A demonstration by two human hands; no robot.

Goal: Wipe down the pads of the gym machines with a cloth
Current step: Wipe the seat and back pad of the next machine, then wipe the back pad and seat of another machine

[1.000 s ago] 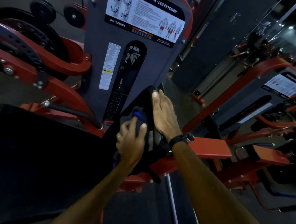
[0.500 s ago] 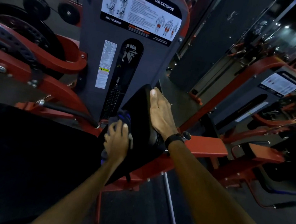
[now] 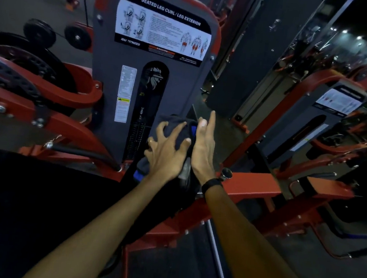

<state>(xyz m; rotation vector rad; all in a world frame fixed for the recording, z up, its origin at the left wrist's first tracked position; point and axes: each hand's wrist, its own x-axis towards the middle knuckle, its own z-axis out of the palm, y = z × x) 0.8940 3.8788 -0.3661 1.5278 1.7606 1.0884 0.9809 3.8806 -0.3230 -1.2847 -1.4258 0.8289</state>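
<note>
Left hand: the left hand (image 3: pixel 168 152) has its fingers splayed wide and lies flat on the cloth (image 3: pixel 179 136), pressing it down.
Right hand: the right hand (image 3: pixel 204 145) is open, fingers straight and pointing away, its palm edge just beside the cloth, seemingly resting on the pad's side.
Cloth: dark with a blue edge, spread under the left palm, between both hands.
Pad: the black pad (image 3: pixel 185 183) sits under the cloth, below both wrists.
Wrist: a dark watch (image 3: pixel 213 183) bands the right wrist.
Beyond the fingers: the grey weight-stack cover (image 3: pixel 147 86) reads "SEATED LEG CURL / LEG EXTENSION".
</note>
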